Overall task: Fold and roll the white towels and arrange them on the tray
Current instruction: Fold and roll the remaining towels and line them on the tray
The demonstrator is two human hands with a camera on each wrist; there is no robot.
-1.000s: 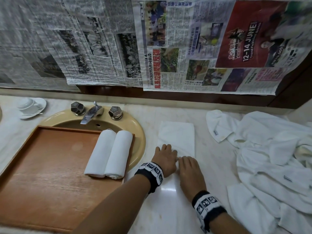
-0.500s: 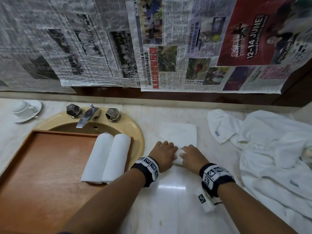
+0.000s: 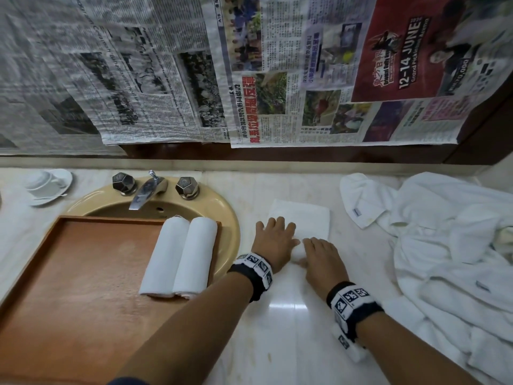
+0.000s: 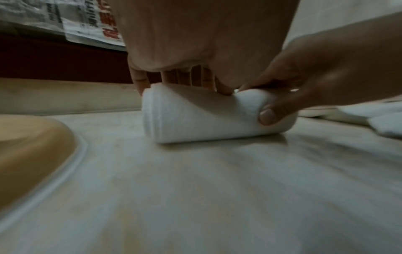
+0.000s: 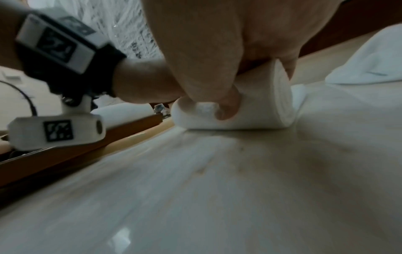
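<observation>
Both hands, left hand (image 3: 273,240) and right hand (image 3: 323,258), curl over the half-rolled towel (image 4: 208,116) mid-counter, which has grown fatter since a second ago, leaving a short flat tail (image 3: 301,220) before it joins the two rolls (image 3: 180,257) at the wooden tray (image 3: 69,273)'s right edge.

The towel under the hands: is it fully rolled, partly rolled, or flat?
Partly rolled: the towel has a roll under both hands, flat cloth beyond.

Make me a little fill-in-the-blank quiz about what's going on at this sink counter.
1. ___ rolled towels lie on the wooden tray.
2. Both hands press a half-rolled ___.
3. The tray sits over the ___.
4. Beside the taps stands a white ___ on a saucer.

Answers: two; towel; sink; cup
</observation>
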